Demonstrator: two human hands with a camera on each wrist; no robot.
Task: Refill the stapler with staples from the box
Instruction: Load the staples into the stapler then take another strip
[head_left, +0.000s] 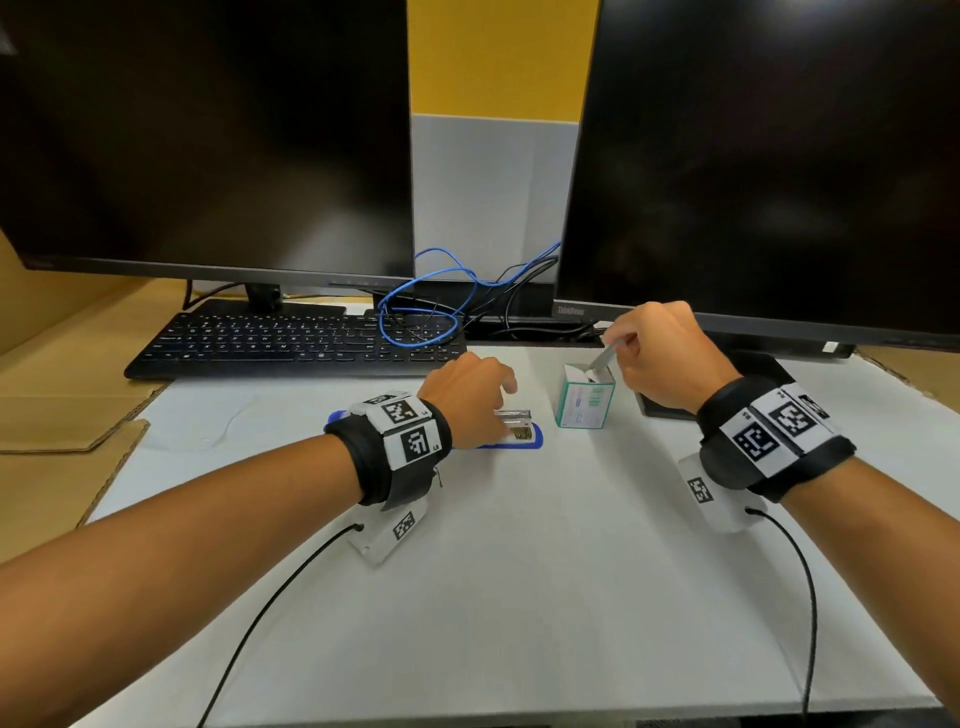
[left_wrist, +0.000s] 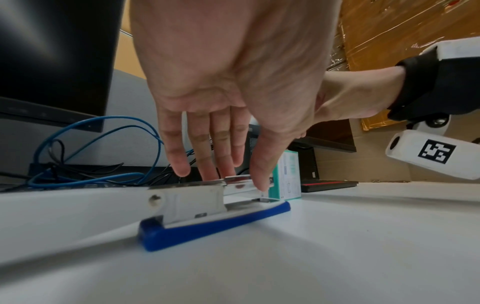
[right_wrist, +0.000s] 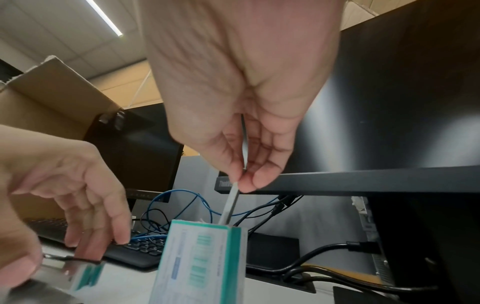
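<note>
While my left hand (left_wrist: 233, 98) presses straight fingers on the open stapler (left_wrist: 207, 214), my right hand (right_wrist: 241, 102) pinches a staple strip (right_wrist: 232, 203) above the upright staple box (head_left: 584, 397), white counter (head_left: 519, 571) beneath.

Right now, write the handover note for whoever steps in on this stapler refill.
Left hand: fingertips and thumb rest on the stapler, steadying its metal magazine on the white desk.
Right hand: pinches a strip of staples, its lower end inside the open staple box, which stands upright just right of the stapler.
Done: box opened, strip gripped.
Left: lift the strip clear, load it into the magazine, close the stapler.
</note>
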